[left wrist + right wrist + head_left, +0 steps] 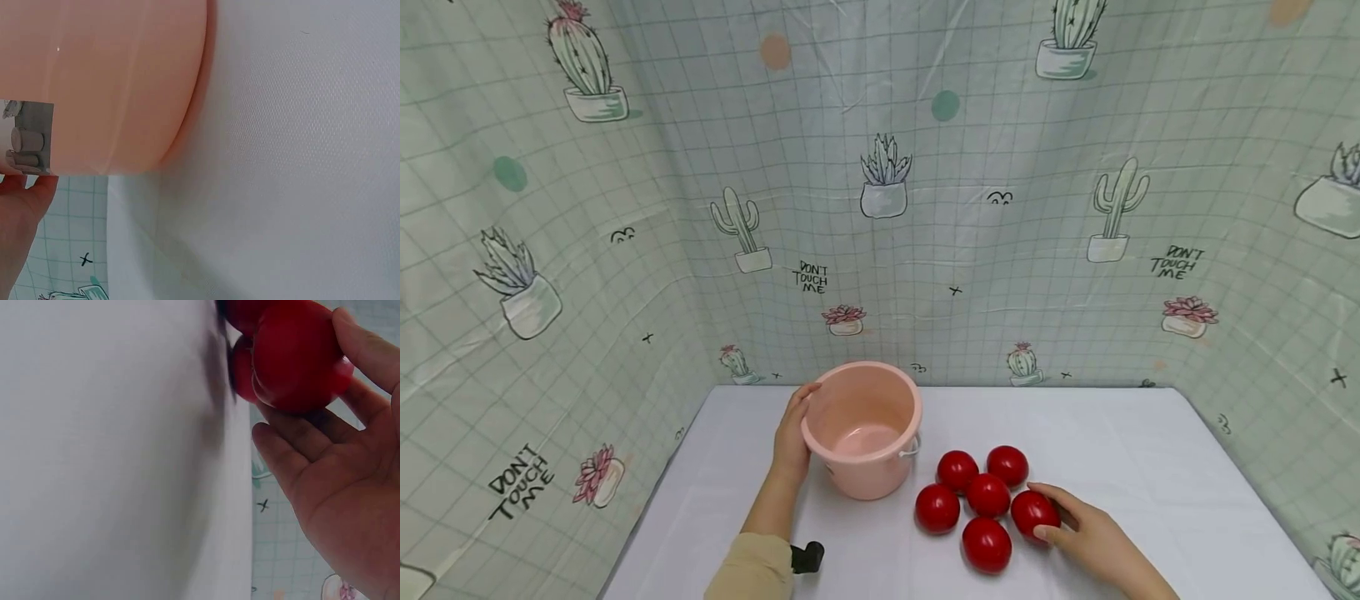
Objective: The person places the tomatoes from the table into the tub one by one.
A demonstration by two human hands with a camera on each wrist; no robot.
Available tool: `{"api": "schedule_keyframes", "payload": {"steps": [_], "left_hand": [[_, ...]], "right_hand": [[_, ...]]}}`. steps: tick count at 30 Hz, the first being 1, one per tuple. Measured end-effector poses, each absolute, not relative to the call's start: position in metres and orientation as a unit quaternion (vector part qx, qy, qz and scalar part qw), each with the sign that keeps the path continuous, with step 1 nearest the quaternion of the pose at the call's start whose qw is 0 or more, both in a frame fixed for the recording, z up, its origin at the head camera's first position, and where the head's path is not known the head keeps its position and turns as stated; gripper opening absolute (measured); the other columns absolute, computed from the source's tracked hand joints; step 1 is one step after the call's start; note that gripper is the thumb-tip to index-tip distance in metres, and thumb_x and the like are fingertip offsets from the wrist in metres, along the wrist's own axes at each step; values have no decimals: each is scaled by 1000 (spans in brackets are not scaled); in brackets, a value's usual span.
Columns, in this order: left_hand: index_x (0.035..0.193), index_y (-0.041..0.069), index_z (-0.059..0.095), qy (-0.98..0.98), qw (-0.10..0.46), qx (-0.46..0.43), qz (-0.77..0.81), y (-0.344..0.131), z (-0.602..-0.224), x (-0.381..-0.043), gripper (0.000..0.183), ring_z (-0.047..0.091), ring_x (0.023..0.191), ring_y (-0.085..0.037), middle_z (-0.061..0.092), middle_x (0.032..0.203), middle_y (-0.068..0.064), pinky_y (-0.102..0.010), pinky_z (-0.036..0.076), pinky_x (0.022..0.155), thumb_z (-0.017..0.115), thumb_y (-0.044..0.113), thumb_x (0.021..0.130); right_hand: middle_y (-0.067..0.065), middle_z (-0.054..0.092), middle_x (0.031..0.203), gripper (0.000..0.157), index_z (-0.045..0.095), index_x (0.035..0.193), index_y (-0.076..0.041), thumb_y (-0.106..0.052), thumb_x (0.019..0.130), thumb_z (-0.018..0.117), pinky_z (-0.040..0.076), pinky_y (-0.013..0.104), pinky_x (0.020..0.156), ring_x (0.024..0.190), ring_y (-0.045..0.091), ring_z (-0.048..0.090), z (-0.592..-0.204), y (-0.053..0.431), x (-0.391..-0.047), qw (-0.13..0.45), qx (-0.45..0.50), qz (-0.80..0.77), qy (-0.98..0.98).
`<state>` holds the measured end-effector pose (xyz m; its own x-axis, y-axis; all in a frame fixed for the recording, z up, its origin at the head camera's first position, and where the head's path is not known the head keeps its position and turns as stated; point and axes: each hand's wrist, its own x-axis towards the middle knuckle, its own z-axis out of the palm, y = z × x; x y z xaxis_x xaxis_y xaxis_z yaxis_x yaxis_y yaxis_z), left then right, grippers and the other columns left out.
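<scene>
A pink bucket [874, 481] stands upright on the table, open at the top. My left hand [792, 435] grips its left side, with fingertips over the rim; in the left wrist view the bucket's wall [119, 81] fills the upper left and the hand [22, 215] shows at the edge. To the right of the bucket lies a cluster of several glossy red apples. At the right of this cluster my right hand [1086, 533] holds one apple [1033, 515], thumb in front and fingers behind. The right wrist view shows this apple [297, 356] between thumb and fingers.
Nearest the front lies another apple [987, 545], and one more [937, 508] is close to the bucket. A white handle [912, 447] hangs at the bucket's right side. The white table [1120, 450] meets a patterned cloth [955, 242] at the back and sides.
</scene>
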<state>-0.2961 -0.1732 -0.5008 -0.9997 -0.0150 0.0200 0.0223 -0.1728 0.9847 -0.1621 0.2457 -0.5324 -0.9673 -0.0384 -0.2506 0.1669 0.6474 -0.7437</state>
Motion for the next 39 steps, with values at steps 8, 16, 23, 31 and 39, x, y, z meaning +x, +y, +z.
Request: {"api": "schedule_keyframes", "payload": {"steps": [8, 16, 23, 31, 39], "left_hand": [[138, 10, 49, -639, 29, -6, -769, -172, -501, -296, 41, 43, 135, -18, 46, 150, -3, -26, 41, 104, 31, 25, 105], [140, 12, 47, -636, 18, -7, -771, -173, -504, -299, 41, 42, 137, -20, 44, 151, -4, -28, 39, 107, 30, 25, 104], [139, 13, 47, -635, 13, -4, -772, -173, -505, -300, 41, 42, 137, -21, 44, 151, -4, -34, 38, 110, 30, 27, 104], [138, 14, 47, -639, 15, -2, -769, -172, -505, -301, 41, 43, 136, -22, 45, 151, -5, -37, 38, 110, 31, 28, 103], [139, 14, 48, -638, 21, 2, -769, -173, -506, -301, 41, 43, 136, -23, 46, 150, -5, -38, 37, 110, 32, 26, 103]], "right_hand": [[19, 50, 146, 70, 49, 144, -22, -46, 83, 73, 55, 48, 94, 133, 45, 48, -499, 249, -173, 102, -25, -430, 897], [13, 54, 144, 65, 47, 145, -25, -49, 88, 67, 48, 57, 101, 134, 44, 48, -466, 240, -197, 58, -110, -418, 900], [12, 53, 146, 63, 47, 146, -27, -47, 89, 67, 47, 56, 103, 136, 41, 47, -436, 222, -223, 47, -159, -405, 899], [8, 52, 147, 64, 46, 146, -31, -46, 88, 69, 48, 54, 103, 136, 37, 48, -411, 194, -262, 73, -190, -431, 879], [3, 59, 138, 61, 48, 144, -34, -42, 88, 71, 54, 46, 96, 126, 27, 56, -392, 161, -293, 120, -219, -452, 857]]}}
